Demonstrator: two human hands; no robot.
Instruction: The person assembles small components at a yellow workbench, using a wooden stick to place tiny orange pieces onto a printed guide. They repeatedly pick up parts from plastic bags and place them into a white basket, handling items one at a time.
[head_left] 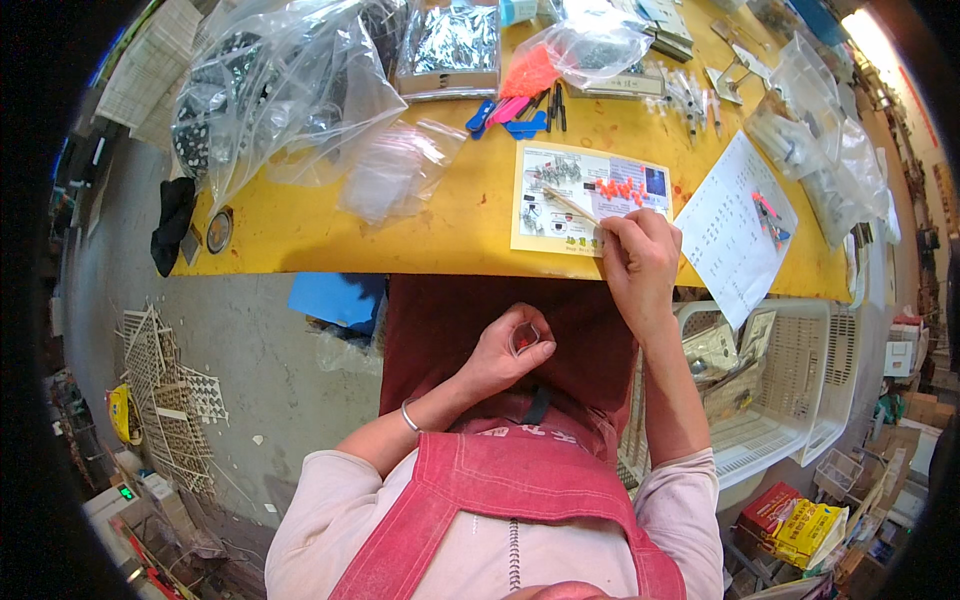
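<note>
My right hand [642, 252] pinches a thin light-coloured stick [570, 204] over a printed card [535, 228] at the table's front edge. Small orange pieces [622, 190] lie on the card beyond my fingers. Small silvery pieces or printed pictures show at its upper left; I cannot tell which. Lower, in front of my apron, my left hand [500, 358] is curled round a small clear bag or cup [524, 338], its mouth facing up. Something small and red shows inside it.
On the yellow table [420, 240] are large clear bags [290, 110], small zip bags [395, 170], a box of silvery pieces [450, 45], pens [557, 108] and blue clips [525, 126]. A handwritten sheet [735, 235] lies right of the card. White plastic baskets [770, 430] stand below.
</note>
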